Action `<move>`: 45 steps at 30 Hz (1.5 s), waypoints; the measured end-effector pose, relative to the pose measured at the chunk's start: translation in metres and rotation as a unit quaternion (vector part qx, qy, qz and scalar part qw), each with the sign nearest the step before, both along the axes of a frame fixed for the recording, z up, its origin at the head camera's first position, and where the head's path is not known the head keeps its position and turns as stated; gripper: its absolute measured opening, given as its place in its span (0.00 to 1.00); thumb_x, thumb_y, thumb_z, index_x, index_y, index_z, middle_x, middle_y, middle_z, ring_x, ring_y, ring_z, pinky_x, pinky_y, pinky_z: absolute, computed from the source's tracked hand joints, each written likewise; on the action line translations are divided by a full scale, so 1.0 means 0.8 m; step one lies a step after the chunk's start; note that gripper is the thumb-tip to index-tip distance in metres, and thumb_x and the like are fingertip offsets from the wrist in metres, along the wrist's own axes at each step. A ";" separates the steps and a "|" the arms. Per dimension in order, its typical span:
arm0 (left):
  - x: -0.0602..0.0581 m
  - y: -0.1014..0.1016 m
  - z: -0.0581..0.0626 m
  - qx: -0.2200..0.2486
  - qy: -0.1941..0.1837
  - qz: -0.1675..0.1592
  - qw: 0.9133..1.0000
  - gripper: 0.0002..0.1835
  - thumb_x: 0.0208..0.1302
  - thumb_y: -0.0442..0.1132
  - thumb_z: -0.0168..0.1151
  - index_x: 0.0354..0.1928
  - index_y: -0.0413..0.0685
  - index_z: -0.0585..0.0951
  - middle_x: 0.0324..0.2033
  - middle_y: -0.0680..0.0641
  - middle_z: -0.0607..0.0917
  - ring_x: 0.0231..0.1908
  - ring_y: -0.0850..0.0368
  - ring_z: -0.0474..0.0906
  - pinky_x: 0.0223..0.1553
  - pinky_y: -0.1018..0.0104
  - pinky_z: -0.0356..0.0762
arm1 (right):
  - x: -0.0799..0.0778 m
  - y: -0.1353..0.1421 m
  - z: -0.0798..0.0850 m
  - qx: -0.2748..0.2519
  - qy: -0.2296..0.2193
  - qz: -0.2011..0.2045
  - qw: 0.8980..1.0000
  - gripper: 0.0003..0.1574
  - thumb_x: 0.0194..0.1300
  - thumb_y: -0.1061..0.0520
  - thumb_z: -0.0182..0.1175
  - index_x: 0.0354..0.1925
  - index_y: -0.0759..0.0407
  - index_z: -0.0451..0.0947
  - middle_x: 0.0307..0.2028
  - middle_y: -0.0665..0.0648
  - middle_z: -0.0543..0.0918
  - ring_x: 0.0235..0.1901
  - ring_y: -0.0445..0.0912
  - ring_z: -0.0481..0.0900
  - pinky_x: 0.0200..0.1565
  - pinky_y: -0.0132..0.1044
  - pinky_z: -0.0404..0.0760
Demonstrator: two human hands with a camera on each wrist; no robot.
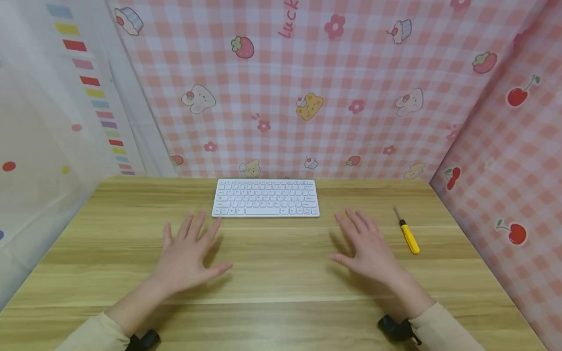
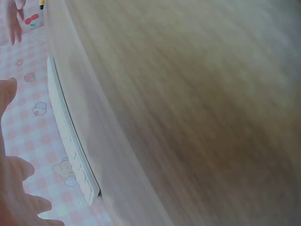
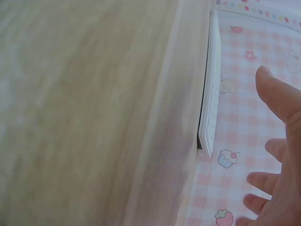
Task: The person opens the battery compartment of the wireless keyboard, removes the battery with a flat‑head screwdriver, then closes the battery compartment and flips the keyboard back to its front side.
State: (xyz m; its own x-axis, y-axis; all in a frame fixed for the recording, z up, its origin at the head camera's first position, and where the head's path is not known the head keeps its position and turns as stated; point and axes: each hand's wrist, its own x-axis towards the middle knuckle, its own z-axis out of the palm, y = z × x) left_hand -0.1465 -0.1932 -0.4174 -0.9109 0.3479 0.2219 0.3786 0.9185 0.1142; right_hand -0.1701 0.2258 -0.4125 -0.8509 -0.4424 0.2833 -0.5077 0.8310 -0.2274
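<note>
A white keyboard (image 1: pixel 266 198) lies flat near the back of the wooden table. My left hand (image 1: pixel 186 256) hovers in front of its left end, fingers spread and holding nothing. To the right, my right hand (image 1: pixel 366 246) is held over the table with its fingers extended, also holding nothing. A screwdriver (image 1: pixel 409 236) with a yellow handle lies just right of that hand, its metal tip pointing away. Both wrist views show the keyboard (image 2: pixel 70 136) edge-on, apart from the fingers (image 3: pixel 277 94).
The wooden table (image 1: pixel 263 321) has a pink checked cloth (image 1: pixel 281 73) hanging behind it and another at the right side. A white curtain (image 1: pixel 39 122) with coloured dots hangs at the left. Black wrist cameras (image 1: pixel 397 329) sit at both wrists.
</note>
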 end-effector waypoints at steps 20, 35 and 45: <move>-0.021 -0.005 0.018 0.212 0.005 0.003 0.977 0.54 0.49 0.57 0.77 0.71 0.33 0.63 0.65 0.27 0.68 0.64 0.28 0.63 0.62 0.33 0.62 | -0.020 -0.019 0.003 -0.179 -0.091 -0.031 0.979 0.52 0.58 0.50 0.73 0.74 0.57 0.60 0.70 0.68 0.64 0.68 0.67 0.57 0.63 0.68 0.59; -0.061 -0.017 0.003 0.286 -0.096 0.037 0.953 0.65 0.48 0.57 0.79 0.76 0.34 0.48 0.72 0.28 0.57 0.69 0.29 0.55 0.67 0.34 0.52 | -0.065 -0.032 -0.002 -0.237 -0.165 -0.029 0.957 0.57 0.58 0.51 0.73 0.76 0.61 0.53 0.70 0.67 0.65 0.63 0.65 0.68 0.62 0.58 0.69; -0.088 -0.016 -0.005 0.311 -0.134 0.050 0.940 0.64 0.50 0.54 0.78 0.76 0.33 0.46 0.74 0.30 0.50 0.72 0.30 0.46 0.69 0.35 0.45 | -0.091 -0.037 -0.012 -0.238 -0.212 -0.055 0.946 0.59 0.61 0.52 0.72 0.77 0.60 0.48 0.71 0.69 0.62 0.66 0.66 0.63 0.65 0.60 0.65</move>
State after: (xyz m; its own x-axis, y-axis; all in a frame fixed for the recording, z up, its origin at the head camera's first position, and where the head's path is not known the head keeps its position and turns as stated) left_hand -0.2167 -0.2059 -0.4212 -0.9844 0.1366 0.1113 0.1746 0.6727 0.7190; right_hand -0.2426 0.1960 -0.4224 -0.9662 -0.2527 0.0508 -0.2033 0.6263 -0.7526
